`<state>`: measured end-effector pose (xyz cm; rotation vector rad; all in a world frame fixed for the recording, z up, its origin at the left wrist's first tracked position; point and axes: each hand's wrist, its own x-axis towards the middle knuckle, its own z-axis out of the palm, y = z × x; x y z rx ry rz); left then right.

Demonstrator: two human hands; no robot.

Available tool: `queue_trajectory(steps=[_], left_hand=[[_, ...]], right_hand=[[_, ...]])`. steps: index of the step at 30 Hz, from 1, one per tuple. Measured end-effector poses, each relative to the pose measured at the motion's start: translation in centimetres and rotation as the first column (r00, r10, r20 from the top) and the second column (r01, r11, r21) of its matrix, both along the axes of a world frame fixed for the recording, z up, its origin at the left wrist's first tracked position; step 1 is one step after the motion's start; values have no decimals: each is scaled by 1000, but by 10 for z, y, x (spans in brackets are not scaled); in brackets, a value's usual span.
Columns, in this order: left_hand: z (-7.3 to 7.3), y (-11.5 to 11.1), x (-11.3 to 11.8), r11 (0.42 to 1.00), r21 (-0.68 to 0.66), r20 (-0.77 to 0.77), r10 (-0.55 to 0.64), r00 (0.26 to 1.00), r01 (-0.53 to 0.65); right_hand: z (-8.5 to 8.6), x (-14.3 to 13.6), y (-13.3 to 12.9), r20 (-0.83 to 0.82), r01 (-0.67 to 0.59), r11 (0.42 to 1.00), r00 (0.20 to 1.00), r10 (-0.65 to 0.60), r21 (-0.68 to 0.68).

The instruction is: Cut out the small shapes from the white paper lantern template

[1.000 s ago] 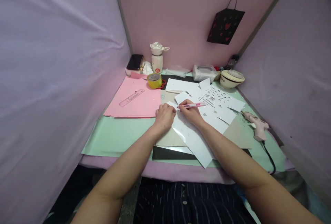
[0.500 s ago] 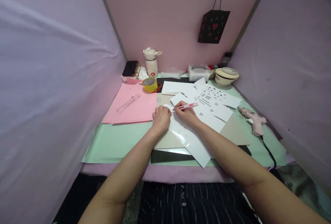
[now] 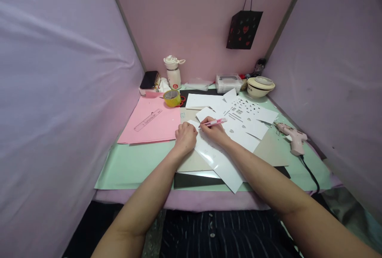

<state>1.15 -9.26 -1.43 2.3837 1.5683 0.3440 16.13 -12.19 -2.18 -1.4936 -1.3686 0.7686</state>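
My right hand [image 3: 212, 131] is closed round a slim pink and white pen-like tool [image 3: 217, 122], its tip low over the top of a white sheet [image 3: 219, 162]. Faint outlines mark that sheet, which lies slanted on a grey board [image 3: 193, 162]. My left hand [image 3: 186, 135] rests on the sheet's upper left edge, fingers curled in; whether they pinch anything is hidden. Beyond my right hand lie white papers with small cut-out shapes [image 3: 253, 125].
Pink sheets [image 3: 158, 130] with a clear ruler [image 3: 148, 120] lie left. Behind are yellow tape [image 3: 172, 98], red-handled scissors [image 3: 182, 100], a bottle [image 3: 174, 76], a plastic box [image 3: 228, 84] and a lidded bowl [image 3: 260, 88]. A corded glue gun [image 3: 295, 138] lies right; a black paper bag [image 3: 244, 30] hangs above.
The camera view has shifted slightly. The pen-like tool and my right hand have moved a tiny bit to the left; my left hand stays on the sheet.
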Motion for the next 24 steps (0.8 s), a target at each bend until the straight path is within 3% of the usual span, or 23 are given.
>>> queue_trajectory(steps=[4,7,10,14,15,17,19,21,24], left_hand=[[2,0,0,998,14,12,56,998,-56],[5,4,-7,992,13,198,117,973,-122],[15,15,-14,991,8,493,112,863,-133],[46,50,-1,986,160,701,-81,708,-46],[57,60,6,977,214,692,-134,709,-24],[74,79,21,959,281,566,-198,800,39],[82,91,32,967,250,408,-158,899,56],[78,93,35,974,219,318,-134,938,65],[55,82,21,986,161,330,-89,940,37]], right_hand=[[0,0,-1,-1,5,1000,1000,-5,-1],[1,0,-1,3,9,1000,1000,-9,-8],[3,-2,-1,4,9,1000,1000,-9,-25],[6,-4,-2,-7,21,999,1000,-21,-50],[6,-4,-3,-11,23,998,1000,-24,-54],[6,-3,-3,-17,22,998,1000,-23,-52],[5,-2,-4,-18,14,999,1000,-15,-50],[4,-1,-3,-14,8,998,1000,-9,-60],[3,-2,-2,-28,6,999,1000,-8,-48]])
